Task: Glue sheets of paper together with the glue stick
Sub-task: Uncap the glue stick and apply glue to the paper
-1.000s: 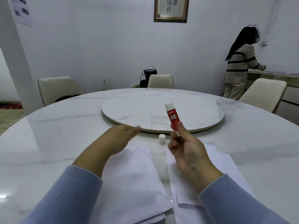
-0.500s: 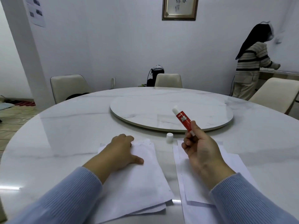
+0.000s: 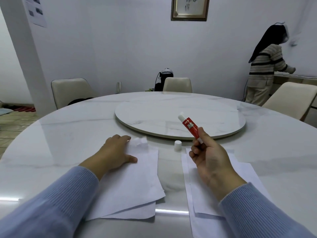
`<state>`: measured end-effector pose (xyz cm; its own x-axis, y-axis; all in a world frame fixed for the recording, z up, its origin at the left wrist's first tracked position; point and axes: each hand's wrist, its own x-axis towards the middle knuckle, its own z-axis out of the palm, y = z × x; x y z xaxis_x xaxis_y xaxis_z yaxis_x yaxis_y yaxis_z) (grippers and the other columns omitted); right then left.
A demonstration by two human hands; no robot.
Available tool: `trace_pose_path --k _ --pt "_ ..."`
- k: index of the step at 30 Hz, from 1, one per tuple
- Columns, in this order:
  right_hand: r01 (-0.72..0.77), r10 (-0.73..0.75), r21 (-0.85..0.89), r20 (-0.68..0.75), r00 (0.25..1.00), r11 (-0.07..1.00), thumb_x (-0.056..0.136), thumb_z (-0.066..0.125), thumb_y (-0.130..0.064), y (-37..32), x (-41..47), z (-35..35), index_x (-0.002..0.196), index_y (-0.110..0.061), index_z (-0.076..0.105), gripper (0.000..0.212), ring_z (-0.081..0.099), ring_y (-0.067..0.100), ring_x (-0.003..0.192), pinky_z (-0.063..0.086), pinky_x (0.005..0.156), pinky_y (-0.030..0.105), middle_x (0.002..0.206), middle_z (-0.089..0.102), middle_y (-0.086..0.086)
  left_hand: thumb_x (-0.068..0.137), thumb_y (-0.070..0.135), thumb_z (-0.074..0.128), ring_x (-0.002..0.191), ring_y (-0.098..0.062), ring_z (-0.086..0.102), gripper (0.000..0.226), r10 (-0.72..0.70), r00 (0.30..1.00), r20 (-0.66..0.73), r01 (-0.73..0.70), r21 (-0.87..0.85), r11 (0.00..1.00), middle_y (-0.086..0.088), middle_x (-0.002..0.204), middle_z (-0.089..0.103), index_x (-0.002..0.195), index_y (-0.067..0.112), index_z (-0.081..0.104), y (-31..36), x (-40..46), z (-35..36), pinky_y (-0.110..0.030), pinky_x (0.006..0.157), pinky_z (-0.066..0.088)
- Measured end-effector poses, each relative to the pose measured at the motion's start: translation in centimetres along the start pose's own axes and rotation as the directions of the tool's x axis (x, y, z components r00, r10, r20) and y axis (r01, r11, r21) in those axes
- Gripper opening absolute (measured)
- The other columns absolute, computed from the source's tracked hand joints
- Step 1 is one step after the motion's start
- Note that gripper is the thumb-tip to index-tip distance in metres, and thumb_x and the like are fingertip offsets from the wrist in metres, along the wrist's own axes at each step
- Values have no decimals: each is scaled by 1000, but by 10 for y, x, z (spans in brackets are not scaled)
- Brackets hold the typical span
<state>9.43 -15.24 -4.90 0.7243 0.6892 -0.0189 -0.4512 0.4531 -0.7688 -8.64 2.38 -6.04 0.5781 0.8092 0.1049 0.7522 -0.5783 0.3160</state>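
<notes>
My right hand grips a red glue stick by its lower end, uncapped, white tip pointing up and to the left above the table. Its white cap stands on the table between the two piles. My left hand rests on the top sheet of the left paper stack, near its far edge, fingers lightly bent and thumb spread. A second stack of white sheets lies under my right forearm. The far corner of the left top sheet looks crumpled.
The papers lie on a round white marble table with a raised turntable in the middle. Cream chairs stand around it. A person in a striped top stands at a counter at the far right.
My left hand came down from the air onto the left stack and has pushed its far corner into a crumple. The glue stick tilted from upright to leaning left.
</notes>
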Motion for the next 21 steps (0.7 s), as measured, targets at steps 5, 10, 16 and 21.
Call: trace_pose_path --k 5,10,16,21 --pt "-7 7 -4 -6 1000 1000 83 69 -27 -1 -1 0 67 -14 58 23 37 10 40 32 54 25 52 49 -2 58 43 82 119 -20 41 84 117 979 -166 -120 -7 993 5 122 48 132 33 44 5 -3 -4 -33 94 33" --pt "-8 8 18 -15 1000 1000 84 68 -29 -4 -1 0 73 -13 58 21 38 10 40 35 53 25 51 50 -3 81 35 68 119 -16 42 52 369 918 -146 -383 -84 920 13 118 46 130 37 49 15 -5 -15 -30 99 35" --pt "2 -2 20 -12 1000 1000 84 68 -29 -8 -2 -1 82 -15 66 15 47 10 43 41 53 25 55 61 -1 86 29 63 118 -20 45 52 408 911 -59 -412 -96 906 2 122 49 134 29 45 53 2 -15 -28 95 35" --pt "6 -6 -17 -6 1000 1000 84 67 -24 -6 -3 -1 79 -15 67 10 47 10 44 40 53 24 58 63 0 93 34 49 139 -14 22 61 402 914 -46 -397 99 913 9 152 28 147 34 19 46 -12 20 -36 116 16"
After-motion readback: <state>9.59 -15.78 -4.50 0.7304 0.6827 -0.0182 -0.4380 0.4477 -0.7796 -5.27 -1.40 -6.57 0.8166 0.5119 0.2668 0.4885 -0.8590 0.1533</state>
